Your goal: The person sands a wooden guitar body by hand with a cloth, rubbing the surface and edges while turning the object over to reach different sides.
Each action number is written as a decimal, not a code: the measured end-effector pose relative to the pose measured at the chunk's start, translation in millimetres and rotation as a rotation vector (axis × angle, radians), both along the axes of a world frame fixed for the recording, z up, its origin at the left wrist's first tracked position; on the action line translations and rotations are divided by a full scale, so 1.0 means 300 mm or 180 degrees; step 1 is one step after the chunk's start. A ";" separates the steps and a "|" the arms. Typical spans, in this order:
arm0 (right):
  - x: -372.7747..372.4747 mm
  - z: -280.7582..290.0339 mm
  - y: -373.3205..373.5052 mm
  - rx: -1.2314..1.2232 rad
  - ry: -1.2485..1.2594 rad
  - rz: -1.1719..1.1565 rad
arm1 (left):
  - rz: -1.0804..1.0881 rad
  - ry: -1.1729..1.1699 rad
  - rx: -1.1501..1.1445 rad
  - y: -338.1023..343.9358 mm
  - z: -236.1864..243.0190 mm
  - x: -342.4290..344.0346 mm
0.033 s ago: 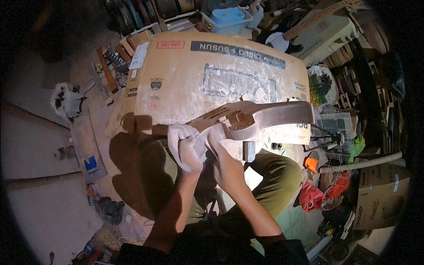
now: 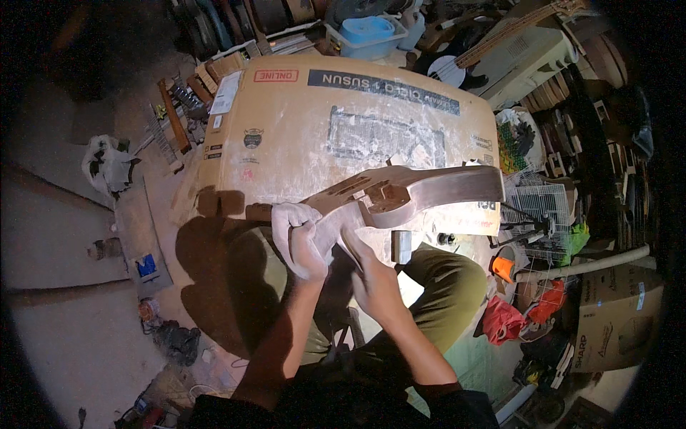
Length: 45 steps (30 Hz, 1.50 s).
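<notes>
Wooden body (image 2: 375, 179): brown and shaped like part of a guitar, with a cavity cut into its upper face and a curved horn reaching right; it is held tilted in front of the person, over the near edge of the cardboard, though I cannot tell whether it touches it
Left hand (image 2: 296, 239): powdered pale with dust, fingers curled in, grasping the near left part of the wood
Right hand (image 2: 368, 272): just beside the other, its fingers up against the near side of the wood; some fingertips are hidden from me, so I cannot tell whether it grips anything
Cardboard (image 2: 286, 168): a broad tan panel beyond the wood, streaked with pale dust, a dark shadow falling near its lower left corner
Olive trousers (image 2: 454, 289): the right knee bent out to the side, near a small grey block (image 2: 401, 247)
Far side: a blue tub (image 2: 368, 28) sits in a clear bin (image 2: 368, 48), with a stringed instrument (image 2: 500, 43) to the right of them
Right side: a wire rack (image 2: 550, 204), an orange cup (image 2: 503, 268), a red cloth or bag (image 2: 504, 318) and a brown box (image 2: 618, 318)
Left side: a crumpled white plastic bag (image 2: 107, 164) and, farther up, a wooden strip (image 2: 174, 118)
</notes>
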State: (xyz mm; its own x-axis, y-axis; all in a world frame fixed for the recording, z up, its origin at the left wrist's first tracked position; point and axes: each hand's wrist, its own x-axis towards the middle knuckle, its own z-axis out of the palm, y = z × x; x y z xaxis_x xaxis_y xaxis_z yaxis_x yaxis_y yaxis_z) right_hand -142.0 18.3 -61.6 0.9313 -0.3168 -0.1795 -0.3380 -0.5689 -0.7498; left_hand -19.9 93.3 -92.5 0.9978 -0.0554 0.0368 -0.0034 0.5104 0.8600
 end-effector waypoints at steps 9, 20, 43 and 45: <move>-0.055 -0.032 0.077 0.0169 -0.1490 -0.0253 | 0.0075 -0.0537 -0.0537 -0.020 -0.093 -0.050; 0.084 -0.014 0.046 0.0011 -0.0844 -0.0224 | 0.0042 -0.0218 -0.0061 0.003 -0.114 -0.060; 0.099 -0.050 0.035 0.0165 -0.1046 -0.0176 | -0.0001 0.0069 -0.0670 -0.011 -0.090 -0.051; 0.087 0.017 0.093 0.0321 -0.1228 -0.0021 | -0.0058 -0.0132 -0.0734 0.006 -0.101 -0.031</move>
State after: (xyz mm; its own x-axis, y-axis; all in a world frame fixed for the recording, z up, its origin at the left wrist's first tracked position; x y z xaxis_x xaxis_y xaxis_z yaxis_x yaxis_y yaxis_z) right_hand -115.9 46.2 -56.6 0.9345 -0.3217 0.1526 -0.0241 -0.4846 -0.8744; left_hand -29.3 95.2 -122.8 0.9941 -0.0588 0.0915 -0.0252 0.6937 0.7198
